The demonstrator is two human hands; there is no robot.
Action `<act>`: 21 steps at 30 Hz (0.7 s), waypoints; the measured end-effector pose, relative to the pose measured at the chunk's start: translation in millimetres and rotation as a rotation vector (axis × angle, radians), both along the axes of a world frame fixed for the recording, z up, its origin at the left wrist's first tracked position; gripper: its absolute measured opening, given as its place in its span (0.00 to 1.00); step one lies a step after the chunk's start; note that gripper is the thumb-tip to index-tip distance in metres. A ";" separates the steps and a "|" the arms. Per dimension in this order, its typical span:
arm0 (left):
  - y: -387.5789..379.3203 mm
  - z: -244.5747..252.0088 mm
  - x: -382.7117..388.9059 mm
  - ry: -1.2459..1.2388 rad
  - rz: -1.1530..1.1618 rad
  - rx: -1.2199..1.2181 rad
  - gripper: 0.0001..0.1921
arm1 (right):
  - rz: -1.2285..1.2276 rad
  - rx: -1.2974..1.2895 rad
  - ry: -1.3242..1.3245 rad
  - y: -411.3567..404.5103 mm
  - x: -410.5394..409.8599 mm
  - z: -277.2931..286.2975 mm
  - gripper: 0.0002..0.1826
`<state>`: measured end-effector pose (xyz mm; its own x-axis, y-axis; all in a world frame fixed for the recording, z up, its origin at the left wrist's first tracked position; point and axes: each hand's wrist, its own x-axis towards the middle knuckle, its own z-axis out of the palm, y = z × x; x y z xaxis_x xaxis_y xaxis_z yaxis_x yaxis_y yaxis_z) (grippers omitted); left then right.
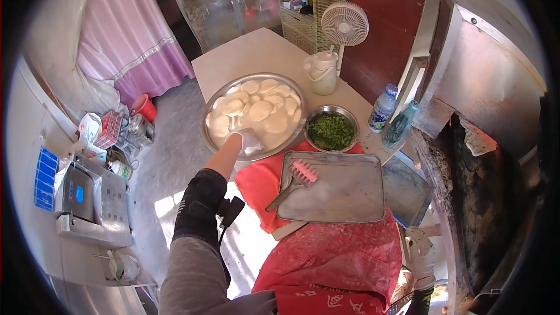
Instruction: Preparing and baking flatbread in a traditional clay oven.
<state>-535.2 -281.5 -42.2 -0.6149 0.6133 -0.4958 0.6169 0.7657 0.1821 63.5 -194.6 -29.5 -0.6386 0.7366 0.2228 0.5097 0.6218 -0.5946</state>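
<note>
My left hand (247, 141), in a whitish glove, reaches into the near side of a wide metal basin (302, 129). Smooth, pale dough rounds (261, 110) lie crowded and overlapping in it. The fingers point down and are partly hidden, so any grip is unclear. Low at the right, my gloved right hand (422, 251) hangs beside the dark oven-like opening; its fingers are hard to make out. Between the hands, a metal baking tray (341, 192) rests on a red cloth (258, 183). A pink spiked dough docker (305, 171) lies across its left edge.
A steel bowl of chopped greens (331, 131) stands right of the basin. Behind are a lidded pitcher (323, 74) and a fan (345, 24). Two bottles, one blue-and-white (383, 107) and one teal (400, 124), stand near the sooty oven-like opening (485, 197).
</note>
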 end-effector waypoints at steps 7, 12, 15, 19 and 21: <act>-32.0 -0.4 -6.7 -0.396 -0.022 0.365 0.21 | -0.043 -0.041 0.006 3.2 6.5 -0.9 0.14; -63.9 -22.3 -18.3 -1.081 0.471 0.897 0.19 | -0.017 -0.089 -0.034 5.5 -0.4 -7.0 0.13; -57.2 8.1 19.0 -1.410 0.534 1.216 0.21 | -0.013 -0.092 -0.077 13.4 -12.3 -8.3 0.12; -20.2 14.0 76.4 -1.540 0.487 1.269 0.22 | 0.088 -0.036 -0.009 34.2 -38.0 0.9 0.12; 2.6 6.3 119.8 -1.641 0.423 1.147 0.22 | 0.098 -0.193 0.107 43.7 -72.0 2.2 0.16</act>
